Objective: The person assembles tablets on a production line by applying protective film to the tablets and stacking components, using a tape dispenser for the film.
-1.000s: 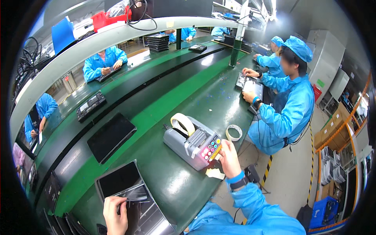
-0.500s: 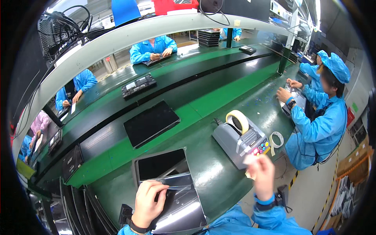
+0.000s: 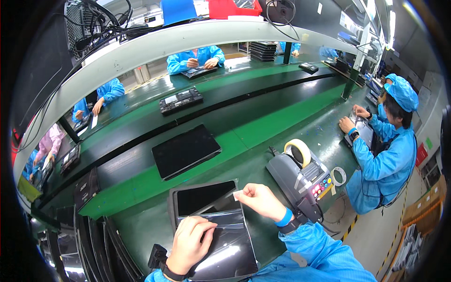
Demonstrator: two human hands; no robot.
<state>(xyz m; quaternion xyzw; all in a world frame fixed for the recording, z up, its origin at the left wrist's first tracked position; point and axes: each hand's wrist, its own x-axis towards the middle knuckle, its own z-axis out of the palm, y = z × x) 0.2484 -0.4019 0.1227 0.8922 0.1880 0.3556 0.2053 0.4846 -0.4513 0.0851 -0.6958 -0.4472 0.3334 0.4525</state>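
A flat black screen panel lies on the green bench in front of me. Clear glossy film covers its near part, the edge of it raised and folded across the middle. My left hand rests on the panel, finger and thumb closed on that film edge. Over the panel's right edge, my right hand pinches a small pale piece of tape, which is at or just above the film. To the right stands a grey tape dispenser holding a cream tape roll.
A loose tape roll lies beside the dispenser. Another black panel sits beyond mine, near an opened device. Dark panels stand upright at my left. A co-worker in blue works at the right; a white rail crosses above.
My right hand has moved left from the tape dispenser to the panel with the tape piece. The left hand stays on the film edge. My view has shifted slightly.
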